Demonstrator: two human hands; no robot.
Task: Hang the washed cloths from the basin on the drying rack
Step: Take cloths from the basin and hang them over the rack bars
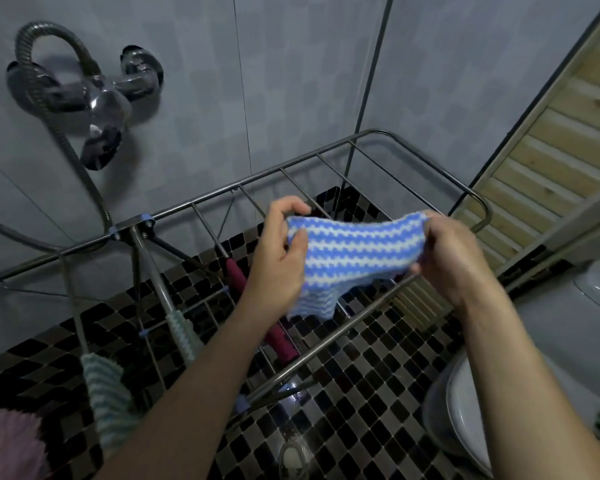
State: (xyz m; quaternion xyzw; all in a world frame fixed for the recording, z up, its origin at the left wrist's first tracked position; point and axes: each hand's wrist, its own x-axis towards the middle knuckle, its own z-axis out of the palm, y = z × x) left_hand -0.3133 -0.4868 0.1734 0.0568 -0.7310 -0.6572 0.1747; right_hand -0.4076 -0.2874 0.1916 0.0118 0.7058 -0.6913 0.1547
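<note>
Cloth (pixel 350 251) in blue and white stripes is stretched between both hands above the right half of the drying rack (pixel 142 225). The left hand (pixel 278 258) pinches its left edge with thumb and curled fingers. The right hand (pixel 454 258) grasps its right edge. Its lower corner sags between them. A green striped cloth (pixel 108 393) hangs at near left.

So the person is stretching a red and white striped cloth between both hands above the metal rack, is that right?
Not quite. The cloth is blue and white striped, not red and white. The head view shows it stretched between the left hand and the right hand above the metal rack, as you said.
</note>
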